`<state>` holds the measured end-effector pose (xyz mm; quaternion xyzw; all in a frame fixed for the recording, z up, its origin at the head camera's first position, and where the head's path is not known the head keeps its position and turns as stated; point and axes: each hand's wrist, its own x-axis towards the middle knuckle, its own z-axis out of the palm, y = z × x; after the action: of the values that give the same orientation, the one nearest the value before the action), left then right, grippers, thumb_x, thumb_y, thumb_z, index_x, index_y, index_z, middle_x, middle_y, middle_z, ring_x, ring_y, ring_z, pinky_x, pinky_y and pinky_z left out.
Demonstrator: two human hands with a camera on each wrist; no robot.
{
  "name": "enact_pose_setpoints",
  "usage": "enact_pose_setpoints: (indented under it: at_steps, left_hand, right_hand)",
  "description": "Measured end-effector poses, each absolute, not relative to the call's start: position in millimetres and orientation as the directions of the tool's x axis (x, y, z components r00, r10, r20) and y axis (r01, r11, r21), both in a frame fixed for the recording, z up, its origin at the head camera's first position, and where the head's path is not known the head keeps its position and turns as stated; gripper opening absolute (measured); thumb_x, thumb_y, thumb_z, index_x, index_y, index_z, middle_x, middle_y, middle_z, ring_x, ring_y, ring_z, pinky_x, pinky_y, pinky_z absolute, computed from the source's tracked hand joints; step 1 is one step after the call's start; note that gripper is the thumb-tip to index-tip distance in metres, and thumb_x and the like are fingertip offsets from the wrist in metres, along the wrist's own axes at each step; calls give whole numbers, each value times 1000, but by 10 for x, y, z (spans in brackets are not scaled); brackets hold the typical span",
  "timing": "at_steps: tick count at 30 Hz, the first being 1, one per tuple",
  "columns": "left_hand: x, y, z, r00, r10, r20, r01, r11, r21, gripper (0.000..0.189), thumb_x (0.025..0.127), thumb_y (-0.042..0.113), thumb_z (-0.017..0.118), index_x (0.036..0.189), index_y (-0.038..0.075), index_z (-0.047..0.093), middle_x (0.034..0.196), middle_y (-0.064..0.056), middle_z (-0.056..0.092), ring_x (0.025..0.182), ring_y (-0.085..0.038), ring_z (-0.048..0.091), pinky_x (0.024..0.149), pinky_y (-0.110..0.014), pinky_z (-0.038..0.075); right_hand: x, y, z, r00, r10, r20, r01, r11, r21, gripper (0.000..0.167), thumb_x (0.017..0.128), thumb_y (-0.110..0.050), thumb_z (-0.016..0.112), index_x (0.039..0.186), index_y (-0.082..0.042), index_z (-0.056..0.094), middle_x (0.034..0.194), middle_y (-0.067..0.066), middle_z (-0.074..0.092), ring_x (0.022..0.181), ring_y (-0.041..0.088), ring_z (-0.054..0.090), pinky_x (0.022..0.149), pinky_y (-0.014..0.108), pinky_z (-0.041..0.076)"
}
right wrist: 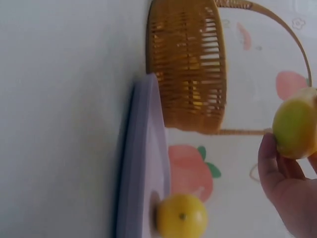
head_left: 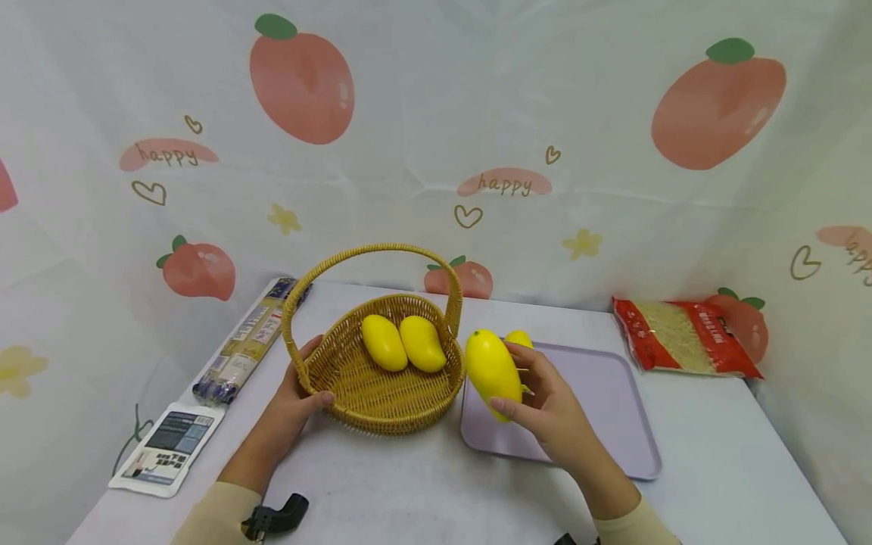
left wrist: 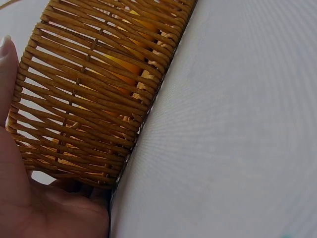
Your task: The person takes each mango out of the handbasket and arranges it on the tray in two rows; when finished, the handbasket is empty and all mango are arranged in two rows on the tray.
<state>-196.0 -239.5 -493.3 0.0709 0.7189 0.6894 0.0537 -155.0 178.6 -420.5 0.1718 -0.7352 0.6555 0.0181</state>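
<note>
A brown wicker basket (head_left: 368,393) with a tall arched handle stands on the table, two yellow mangoes (head_left: 384,344) lying side by side in it. My left hand (head_left: 296,397) grips the basket's left side, thumb over the rim; in the left wrist view its fingers go out of sight at the basket's (left wrist: 84,99) base. My right hand (head_left: 552,412) holds another mango (head_left: 492,371) between thumb and fingers, raised over the left part of a lilac tray (head_left: 606,401). On the tray lies one more mango (right wrist: 182,216), partly hidden behind the held one in the head view.
On the left are a long pack of noodles (head_left: 252,341) and a white printed pouch (head_left: 170,448). A red bag with pale contents (head_left: 684,337) lies at the back right. Behind the table hangs a fruit-printed cloth (head_left: 409,113).
</note>
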Motion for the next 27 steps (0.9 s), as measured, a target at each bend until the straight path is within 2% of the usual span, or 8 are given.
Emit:
enact_pose_setpoints:
  at_steps: [9,18,27]
  left_hand:
    - [-1965,-2391,-4957,-983,184,17,23,32,999,96,104,15,79,175,36,19,180,-7,12,159,-34,23,111,-13,33]
    - [-1956,-2389,-4940,-982,186,27,33,30,999,96,104,16,79,176,35,19,180,-8,11,160,-35,21,110,-12,33]
    - [-1963,-2398,-4948,-983,182,30,34,19,999,97,102,17,81,176,34,20,179,-10,13,158,-34,23,109,-13,33]
  right_hand:
    - [-1586,2066,-4177,-954,-159,253,-272,110,-956,70,99,-2,79,162,-10,47,149,15,53,126,36,58,96,35,59]
    - [-1661,2299,-4149,-970,-73,233,-242,159,-957,70,104,-7,76,165,-9,41,152,18,49,128,29,59,96,30,58]
    - [-1756,2546,-4194,-992,36,122,-115,162,-980,76,107,-19,74,169,-9,32,152,21,43,127,28,55,98,21,53]
